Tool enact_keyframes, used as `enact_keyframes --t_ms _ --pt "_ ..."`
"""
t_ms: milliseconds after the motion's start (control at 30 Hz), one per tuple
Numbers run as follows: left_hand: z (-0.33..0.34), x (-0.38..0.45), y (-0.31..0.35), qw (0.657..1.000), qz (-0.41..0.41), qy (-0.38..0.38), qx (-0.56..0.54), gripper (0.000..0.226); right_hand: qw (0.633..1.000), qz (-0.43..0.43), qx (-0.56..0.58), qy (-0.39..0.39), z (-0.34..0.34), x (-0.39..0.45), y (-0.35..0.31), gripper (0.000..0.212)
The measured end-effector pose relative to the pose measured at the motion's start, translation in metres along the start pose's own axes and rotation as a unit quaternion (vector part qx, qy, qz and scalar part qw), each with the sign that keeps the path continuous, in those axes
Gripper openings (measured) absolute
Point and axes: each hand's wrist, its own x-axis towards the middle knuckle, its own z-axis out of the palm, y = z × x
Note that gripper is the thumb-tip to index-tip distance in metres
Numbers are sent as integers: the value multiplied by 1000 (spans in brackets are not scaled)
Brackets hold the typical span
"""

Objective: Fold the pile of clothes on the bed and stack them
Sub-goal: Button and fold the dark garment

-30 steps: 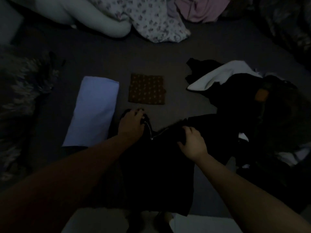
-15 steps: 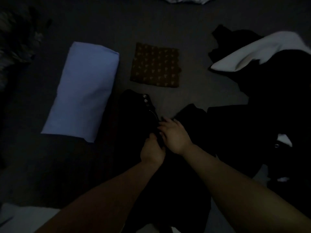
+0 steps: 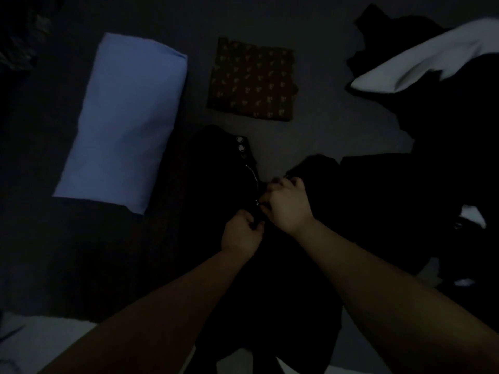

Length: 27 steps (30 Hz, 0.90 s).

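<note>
The scene is very dark. A black garment [image 3: 216,184] with a zipper [image 3: 253,179] and a few metal snap buttons [image 3: 240,147] lies on the bed [image 3: 318,109] in front of the person, near the front edge of the bed. Both hands are on it, close together at the lower end of the zipper. The left hand [image 3: 240,233] has its fingers curled and pinches the black cloth just below the zipper. The right hand [image 3: 289,203] is just beside it, a little farther from the person, and its fingers are curled on the cloth at the zipper; whether it holds the zipper pull or only the fabric cannot be seen.

To the left of the garment, touching its edge, lies a folded light blue cloth [image 3: 127,125], long and flat. Behind the garment, toward the middle of the bed, lies a small folded brown cloth [image 3: 251,79] with a yellow pattern, apart from the other pieces. On the right side of the bed there is a loose pile of dark clothes [image 3: 437,163], and a white garment [image 3: 421,58] lies on top of the pile at its far end.
</note>
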Motion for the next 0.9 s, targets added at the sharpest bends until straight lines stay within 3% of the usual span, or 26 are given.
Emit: enact_keyframes --t_ms 133,267,433,667,800,900 --pt "1 0 -2 1000 17 -11 -16 16 993 45 52 93 14 -15 -9 12" --pt "3 -4 -6 999 26 -28 -15 5 990 45 133 3 6 -10 -4 21" --pt "0 -1 0 999 13 -24 23 20 995 6 91 -28 -3 -3 1 13" --pt "-7 -16 20 984 58 -47 164 24 943 217 236 89 -7 -22 -5 9" --pt "-6 -33 18 980 57 -59 181 23 935 237 245 101 -14 -22 -6 9" --pt "-10 -38 15 971 80 -83 208 24 914 256 277 151 -17 -21 -3 13"
